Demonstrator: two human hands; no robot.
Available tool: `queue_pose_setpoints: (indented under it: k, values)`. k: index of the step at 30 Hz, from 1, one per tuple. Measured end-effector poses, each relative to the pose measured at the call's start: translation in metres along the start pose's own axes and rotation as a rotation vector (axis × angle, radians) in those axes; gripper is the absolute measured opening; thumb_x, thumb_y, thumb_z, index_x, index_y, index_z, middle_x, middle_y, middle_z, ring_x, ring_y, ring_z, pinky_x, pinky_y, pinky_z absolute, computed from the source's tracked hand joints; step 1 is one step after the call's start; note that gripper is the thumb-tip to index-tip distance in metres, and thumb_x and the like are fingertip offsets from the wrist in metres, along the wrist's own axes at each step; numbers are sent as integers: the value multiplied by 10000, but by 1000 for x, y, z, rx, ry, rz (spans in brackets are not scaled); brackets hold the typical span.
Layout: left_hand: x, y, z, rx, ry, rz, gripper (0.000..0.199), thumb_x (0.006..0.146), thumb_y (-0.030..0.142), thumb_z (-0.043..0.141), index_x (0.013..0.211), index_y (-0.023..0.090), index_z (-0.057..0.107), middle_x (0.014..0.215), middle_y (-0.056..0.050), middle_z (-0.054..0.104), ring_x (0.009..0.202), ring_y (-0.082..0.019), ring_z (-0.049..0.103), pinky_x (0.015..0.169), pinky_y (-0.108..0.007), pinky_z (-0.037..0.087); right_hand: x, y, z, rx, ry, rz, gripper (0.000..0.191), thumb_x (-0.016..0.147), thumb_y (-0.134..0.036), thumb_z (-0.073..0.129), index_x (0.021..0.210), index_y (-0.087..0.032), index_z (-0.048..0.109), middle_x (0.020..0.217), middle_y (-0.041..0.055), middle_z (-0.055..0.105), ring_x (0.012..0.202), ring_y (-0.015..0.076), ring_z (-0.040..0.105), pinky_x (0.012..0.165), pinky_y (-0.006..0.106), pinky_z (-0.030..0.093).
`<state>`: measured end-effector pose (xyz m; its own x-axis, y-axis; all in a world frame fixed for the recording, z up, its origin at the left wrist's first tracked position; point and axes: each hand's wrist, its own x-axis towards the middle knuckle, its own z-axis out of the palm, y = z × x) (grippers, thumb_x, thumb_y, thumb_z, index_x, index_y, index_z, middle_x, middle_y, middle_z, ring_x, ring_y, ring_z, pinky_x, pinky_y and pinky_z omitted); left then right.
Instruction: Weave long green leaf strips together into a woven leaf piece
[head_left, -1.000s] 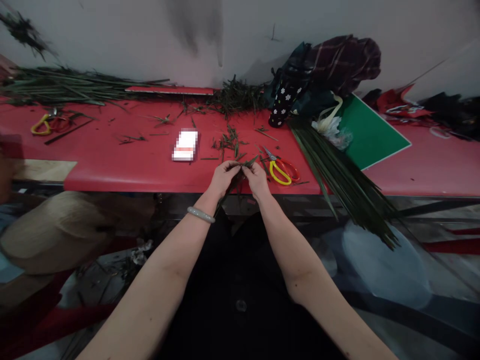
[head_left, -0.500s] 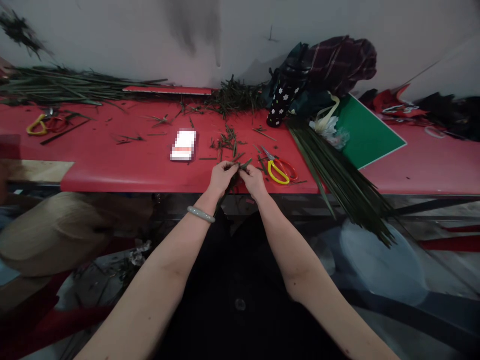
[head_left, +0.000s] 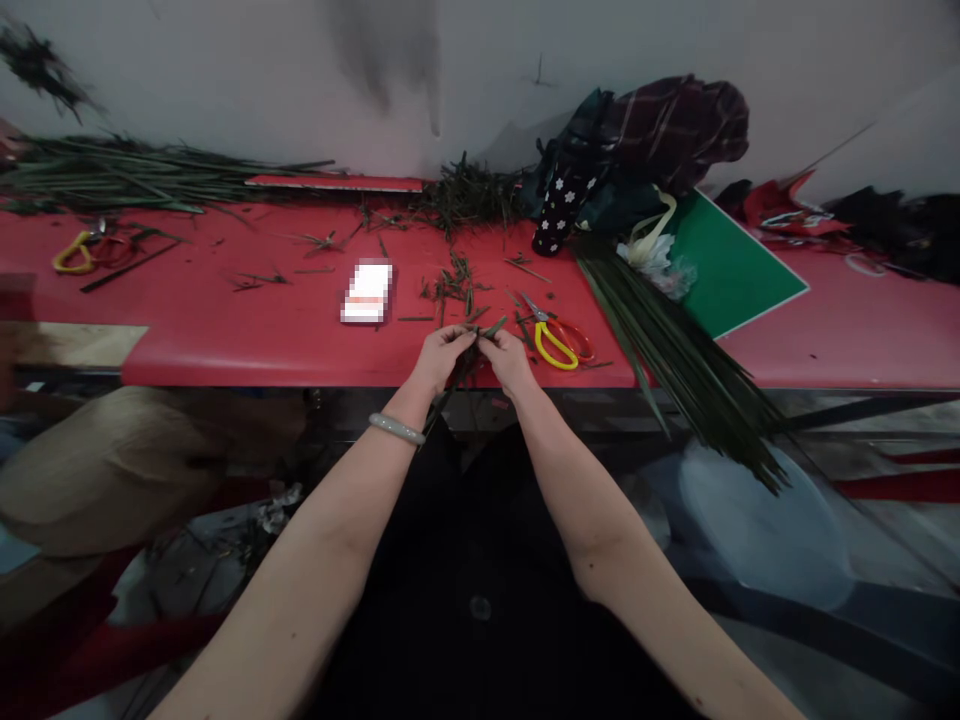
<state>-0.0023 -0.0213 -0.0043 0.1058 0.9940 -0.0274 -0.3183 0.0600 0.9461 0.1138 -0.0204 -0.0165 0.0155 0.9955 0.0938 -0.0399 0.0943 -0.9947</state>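
**Left wrist (head_left: 416, 402) and its bangle (head_left: 397, 429) have moved a little outward; fingers stay closed on the leaf**

Since half a second ago, only this small shift is clear; the other things lie almost as they were. The pale bangle sits below the left fingers, on the camera's side of them.

The left hand (head_left: 442, 355) and the right hand (head_left: 508, 358) are close together at the front edge of the red table (head_left: 285, 345). Thumb and fingers of each one pinch the green leaf piece (head_left: 463, 372). One end of it points up and to the right past the fingertips, and narrow parts hang down between the hands. Whether the hands touch the table, I cannot tell.

Just to the right of the fingers lie the yellow-and-red scissors (head_left: 538, 337). A device with a blurred bright screen (head_left: 367, 292) is to the left and beyond, while leaf scraps (head_left: 456, 281) are scattered right behind the fingers. Well to the right, a bundle of long leaves (head_left: 682, 370) reaches over the table edge.

Farther from the fingers, on the right, are a green board (head_left: 750, 275) and a black flowered bottle (head_left: 559, 205). Straight beyond them is a heap of clippings (head_left: 472, 195), by the grey wall (head_left: 247, 80).
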Motion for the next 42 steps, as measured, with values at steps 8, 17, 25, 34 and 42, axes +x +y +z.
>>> queue_pose_setpoints:
  k: [8, 17, 25, 34, 42]
  values:
    - [-1, 2, -1, 87, -45, 26, 211, 563, 302, 681, 599, 148, 541, 631, 24, 540, 568, -64, 464, 580, -213, 386, 4, 8, 0, -181, 119, -71, 202, 641, -285, 537, 795, -175, 609, 665, -14, 615, 621, 133, 540, 642, 277, 428]
    - [3, -5, 2, 289, 156, 126, 89, 608, 224, 590, 628, 153, 539, 579, 36, 507, 551, -80, 452, 553, -219, 369, 0, 9, -3, -182, 121, -97, 204, 656, -312, 535, 789, -171, 597, 647, -14, 605, 609, 135, 534, 629, 274, 428]
    - [6, -6, 7, 458, 266, 181, 51, 644, 175, 545, 686, 151, 564, 635, 8, 563, 606, -102, 506, 603, -237, 400, -2, 10, -4, -87, 119, -117, 179, 643, -308, 562, 756, -172, 589, 613, -32, 586, 563, 110, 516, 583, 246, 419]
    - [-1, -6, -1, 182, -9, 169, 291, 642, 297, 642, 901, 165, 647, 937, -50, 636, 823, -128, 569, 784, -278, 431, 8, 9, -3, 154, 337, -85, 206, 628, -330, 582, 748, -166, 548, 636, -42, 553, 594, 91, 496, 620, 240, 427]
    - [1, -2, 2, 240, -2, 54, 316, 636, 444, 632, 689, 133, 648, 661, -18, 614, 654, -115, 545, 652, -246, 428, 13, 2, -9, 370, 461, -20, 227, 611, -343, 588, 745, -192, 487, 603, -56, 501, 528, 84, 463, 559, 249, 431]
